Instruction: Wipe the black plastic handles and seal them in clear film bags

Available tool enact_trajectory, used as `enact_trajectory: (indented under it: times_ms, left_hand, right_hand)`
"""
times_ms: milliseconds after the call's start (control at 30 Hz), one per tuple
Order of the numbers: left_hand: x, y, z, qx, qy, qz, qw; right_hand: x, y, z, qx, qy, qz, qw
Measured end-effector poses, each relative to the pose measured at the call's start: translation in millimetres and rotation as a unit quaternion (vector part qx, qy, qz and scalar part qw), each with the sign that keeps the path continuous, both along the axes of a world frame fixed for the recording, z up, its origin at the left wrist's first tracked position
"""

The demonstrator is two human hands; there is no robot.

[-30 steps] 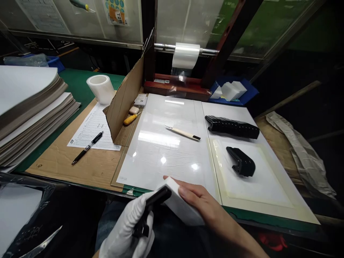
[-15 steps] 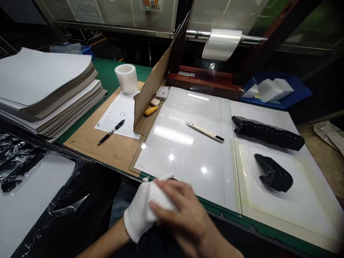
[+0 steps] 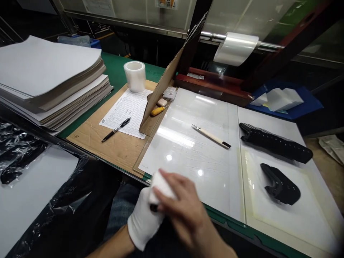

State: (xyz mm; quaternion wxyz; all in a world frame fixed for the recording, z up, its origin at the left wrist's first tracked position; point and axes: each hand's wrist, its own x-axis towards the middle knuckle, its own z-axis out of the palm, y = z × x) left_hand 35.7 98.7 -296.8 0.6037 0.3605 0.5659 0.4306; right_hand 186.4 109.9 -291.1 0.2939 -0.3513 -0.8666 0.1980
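In the head view, a white foam block [image 3: 161,185] is clasped by the bare right hand [image 3: 182,209], fingers closed on it, and pressed close against a small black part [image 3: 154,208] held in the gloved left hand [image 3: 143,224].

Left hand [image 3: 143,221] white-gloved, right hand [image 3: 179,205] bare

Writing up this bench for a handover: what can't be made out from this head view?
- Black piece by the gloved left hand: nearly all hidden by the white block and bare right hand, and blurred.
- Printed grid sheet: writing too small to read.
- Paper notice: cut off by the top edge.
- Bench behind the cardboard divider: hidden by the cardboard.
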Motion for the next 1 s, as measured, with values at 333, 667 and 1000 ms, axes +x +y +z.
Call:
enact_trajectory:
  times_ms: [333,667,1000]
  left_hand:
    - [-7.3,-4.1,-8.2,0.112,0.126,-0.003,0.986]
    - [-14.5,-6.9,11.6,0.077,0.131,0.024,0.988]
    - [21.1,31.2,24.5,-0.028,-0.047,0.012,0.998]
  right_hand:
    - [4.5,15.5,0.1,-0.061,0.078,-0.070,0.993]
    - [-19.5,125.0,24.7,-0.186,0.152,-0.149,0.959]
    - [76.8,-82.5,-99.4,0.021,0.311,-0.493,0.813]
